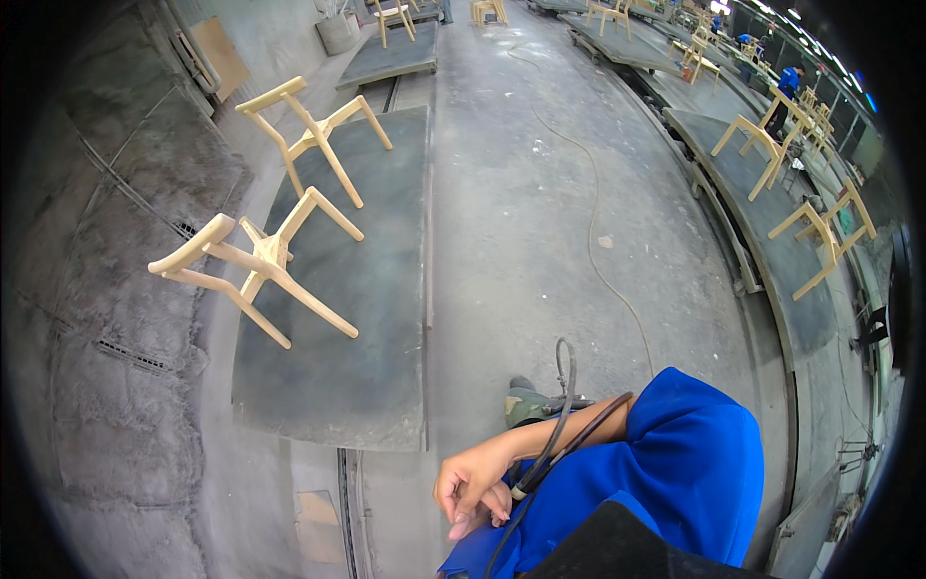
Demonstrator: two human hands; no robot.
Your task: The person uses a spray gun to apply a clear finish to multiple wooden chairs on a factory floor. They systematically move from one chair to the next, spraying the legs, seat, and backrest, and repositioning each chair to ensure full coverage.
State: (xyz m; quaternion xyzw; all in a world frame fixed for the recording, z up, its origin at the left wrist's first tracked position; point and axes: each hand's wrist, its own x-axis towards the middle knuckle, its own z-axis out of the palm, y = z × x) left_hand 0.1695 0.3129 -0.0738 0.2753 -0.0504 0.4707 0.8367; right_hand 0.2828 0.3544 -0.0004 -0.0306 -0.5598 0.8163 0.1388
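Bending the right hand (476,478) beside dark hoses (547,463), with loosely curled fingers (469,504); cannot tell whether gripping anything. Standing near a grey platform (376,386) with two wooden chairs (270,262).

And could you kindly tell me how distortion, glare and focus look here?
In the head view, black vignetting darkens the corners; the nearest right-hand platform looks bowed; ceiling lamps glare at upper right; the nearest chair looks sharp; distant detail is too small to judge.
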